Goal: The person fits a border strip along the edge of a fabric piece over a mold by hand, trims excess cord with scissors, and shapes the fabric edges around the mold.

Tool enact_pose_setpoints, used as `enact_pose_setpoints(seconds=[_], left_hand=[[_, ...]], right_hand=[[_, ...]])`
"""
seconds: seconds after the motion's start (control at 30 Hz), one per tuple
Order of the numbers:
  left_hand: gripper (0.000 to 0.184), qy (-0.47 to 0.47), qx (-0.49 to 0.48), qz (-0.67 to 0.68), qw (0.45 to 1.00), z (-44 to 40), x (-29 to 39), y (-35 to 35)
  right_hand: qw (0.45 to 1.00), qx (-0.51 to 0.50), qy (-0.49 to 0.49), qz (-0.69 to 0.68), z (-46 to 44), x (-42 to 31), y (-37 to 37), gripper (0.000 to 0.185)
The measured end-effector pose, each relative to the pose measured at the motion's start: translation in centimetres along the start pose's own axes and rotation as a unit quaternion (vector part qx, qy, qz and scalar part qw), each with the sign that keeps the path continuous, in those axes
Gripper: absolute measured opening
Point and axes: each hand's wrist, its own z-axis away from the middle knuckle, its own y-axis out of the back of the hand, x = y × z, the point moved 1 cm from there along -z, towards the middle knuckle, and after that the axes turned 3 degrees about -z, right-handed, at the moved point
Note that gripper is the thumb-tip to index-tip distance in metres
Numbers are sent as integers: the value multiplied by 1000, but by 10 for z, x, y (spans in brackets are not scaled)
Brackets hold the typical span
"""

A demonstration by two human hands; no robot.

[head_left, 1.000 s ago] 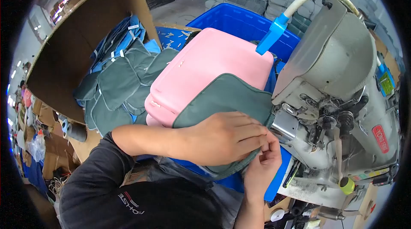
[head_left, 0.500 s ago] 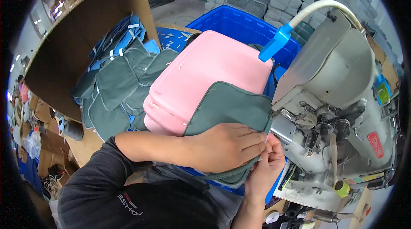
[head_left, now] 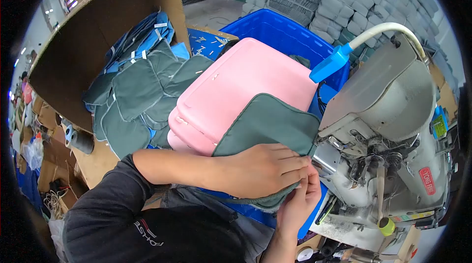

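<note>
A dark green fabric piece [head_left: 273, 120] with a bound edge lies partly over the pink padded surface [head_left: 246, 73] and runs down under my hands. My left hand [head_left: 268, 168] reaches across from the left, palm down on the fabric, its fingertips pinching the right edge. From below, my right hand [head_left: 299, 196] meets it with thumb and fingers closed on that same edge. The fingertips of both hands are close together, partly hiding the pinched spot. Just right of them stands the grey sewing machine [head_left: 373, 115], its metal parts beside the fabric's edge.
More green fabric pieces [head_left: 137, 91] are heaped at the left by a cardboard box [head_left: 105, 31]. A blue bin [head_left: 275, 24] stands behind the pink surface. A lamp with a blue head [head_left: 329, 63] hangs over its right corner. Thread spools [head_left: 81, 141] sit at left.
The view has shifted slightly, so the machine and bin appear lower and further right. My right hand's fingers have drawn in closer to my left fingertips at the fabric edge.
</note>
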Motion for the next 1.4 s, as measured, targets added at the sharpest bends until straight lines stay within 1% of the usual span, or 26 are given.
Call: enact_pose_setpoints(seconds=[0.1,0.2,0.27,0.37,0.43,0.47,0.57,0.63,0.67,0.73,0.77,0.83,0.87,0.9,0.93,0.97,1.0,1.1,1.13,1.2,1.23,1.27,1.3,1.37,1.4], left_hand=[[31,10,-8,-10,1000,5,-2,-4],[30,26,-6,11,1000,3,-3,-4],[30,33,-8,17,999,2,-5,-2],[19,201,54,74,975,-6,2,13],[15,253,-31,54,965,-16,-4,15],[16,280,-72,44,956,-21,-6,14],[20,242,-63,68,966,-24,-12,-1],[15,306,-90,183,930,-30,-15,7],[13,338,-102,243,904,-30,-14,7],[12,387,-77,353,848,-23,-13,3],[12,407,-63,405,816,-20,-13,1],[14,437,-56,468,766,-17,-12,0],[16,451,-54,499,738,-15,-12,-1],[16,450,-61,506,733,-14,-11,-1],[17,449,-68,513,729,-14,-12,0],[18,447,-75,518,725,-13,-12,1],[18,451,-88,514,725,-12,-13,1],[21,458,-121,501,725,-12,-16,1],[21,462,-125,497,724,-11,-17,2],[22,466,-127,494,722,-12,-18,1],[23,469,-126,497,719,-11,-17,-1],[23,471,-121,500,716,-11,-18,-2],[22,468,-126,499,719,-11,-20,0],[21,466,-145,498,717,-9,-17,2],[20,462,-140,499,720,-7,-17,1]], right_hand=[[995,-58,37,67,4,3,7,27],[998,-48,29,38,6,4,6,29],[998,-41,29,43,5,6,6,29],[997,-44,37,51,8,6,2,30],[996,-42,30,70,14,10,2,31],[994,-40,13,99,20,13,2,33],[994,-15,67,84,32,17,-12,32],[993,-39,25,105,36,16,-8,36],[992,-50,1,119,39,16,-5,37],[987,-68,-41,138,43,6,-2,42],[981,-74,-35,175,44,7,6,41],[965,-84,-21,247,46,9,32,40],[937,-89,26,336,43,2,43,42],[877,-97,68,466,38,-4,55,42],[802,-92,113,579,34,-6,62,46],[712,-85,157,679,31,-7,69,51],[691,-98,117,706,30,-4,83,53],[666,-159,23,729,30,0,106,52],[666,-175,53,723,30,-6,106,49],[796,-162,-87,576,22,-17,124,47],[844,-155,-156,489,20,-24,138,46],[841,-171,-103,502,19,-23,163,36],[899,-112,-192,377,25,-34,153,30],[937,-104,-242,228,33,-51,151,28],[935,-89,-292,180,38,-72,122,39]])
